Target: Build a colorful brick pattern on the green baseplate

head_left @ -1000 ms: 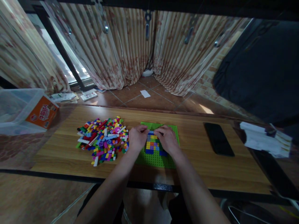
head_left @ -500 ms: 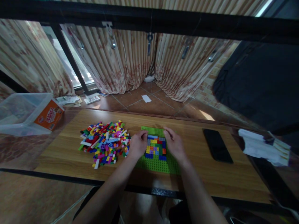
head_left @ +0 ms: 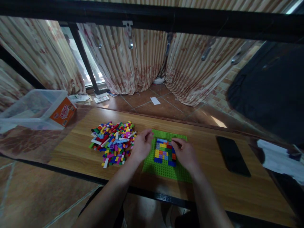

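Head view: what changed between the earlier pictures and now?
The right hand moved right, uncovering more of the brick build, and the left hand eased left, away from it. Whether either holds a brick is unclear. The brick pile, green baseplate and phone stayed put.

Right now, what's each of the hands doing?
Left hand: half-curled; can't tell if it's holding anything.
Right hand: half-curled by the brick build; grip unclear.

Baseplate (head_left: pixel 163 173) green; loose bricks (head_left: pixel 114 146) multicoloured; curtains (head_left: pixel 147 60) striped beige-brown; phone (head_left: pixel 233 156) black.

The left fingers (head_left: pixel 147 132) have drawn away from the assembled bricks (head_left: pixel 163 152).
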Action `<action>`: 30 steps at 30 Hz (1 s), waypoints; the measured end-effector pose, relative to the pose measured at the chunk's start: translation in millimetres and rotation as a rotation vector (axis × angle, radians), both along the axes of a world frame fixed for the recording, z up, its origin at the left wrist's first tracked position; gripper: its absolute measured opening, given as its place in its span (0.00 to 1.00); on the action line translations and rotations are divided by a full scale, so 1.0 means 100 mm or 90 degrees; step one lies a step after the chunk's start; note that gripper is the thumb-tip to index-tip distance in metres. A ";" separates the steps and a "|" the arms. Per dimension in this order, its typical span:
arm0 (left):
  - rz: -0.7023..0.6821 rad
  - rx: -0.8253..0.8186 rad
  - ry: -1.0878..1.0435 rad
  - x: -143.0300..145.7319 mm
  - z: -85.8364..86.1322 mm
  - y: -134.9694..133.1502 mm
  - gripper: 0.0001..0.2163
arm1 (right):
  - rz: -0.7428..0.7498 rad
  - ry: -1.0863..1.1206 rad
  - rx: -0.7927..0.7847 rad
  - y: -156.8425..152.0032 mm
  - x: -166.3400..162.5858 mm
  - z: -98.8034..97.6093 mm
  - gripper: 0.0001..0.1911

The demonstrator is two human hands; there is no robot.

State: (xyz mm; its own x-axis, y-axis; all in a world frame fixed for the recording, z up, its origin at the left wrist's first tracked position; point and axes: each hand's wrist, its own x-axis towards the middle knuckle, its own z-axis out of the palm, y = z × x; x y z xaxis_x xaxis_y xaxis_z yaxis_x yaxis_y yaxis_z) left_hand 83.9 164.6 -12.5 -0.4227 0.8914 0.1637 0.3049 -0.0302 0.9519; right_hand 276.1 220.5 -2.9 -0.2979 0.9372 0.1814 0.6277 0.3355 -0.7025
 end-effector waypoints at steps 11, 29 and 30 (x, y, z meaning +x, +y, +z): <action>0.230 0.124 -0.394 -0.60 0.45 -0.20 0.13 | 0.173 0.057 0.070 -0.54 -0.47 0.10 0.11; 0.242 0.103 -0.504 -0.82 0.48 -0.38 0.12 | 0.239 -0.090 0.030 -0.81 -0.92 -0.10 0.15; 0.238 0.099 -0.502 -0.82 0.48 -0.38 0.12 | 0.238 -0.068 0.016 -0.81 -0.95 -0.12 0.15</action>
State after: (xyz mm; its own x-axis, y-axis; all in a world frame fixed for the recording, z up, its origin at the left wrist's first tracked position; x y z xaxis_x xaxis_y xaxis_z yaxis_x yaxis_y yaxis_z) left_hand 1.7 126.8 35.5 -0.7228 0.6643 -0.1907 -0.4226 -0.2065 0.8825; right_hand 181.2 139.3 -14.5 -0.6370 0.7558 0.1519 0.5279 0.5713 -0.6285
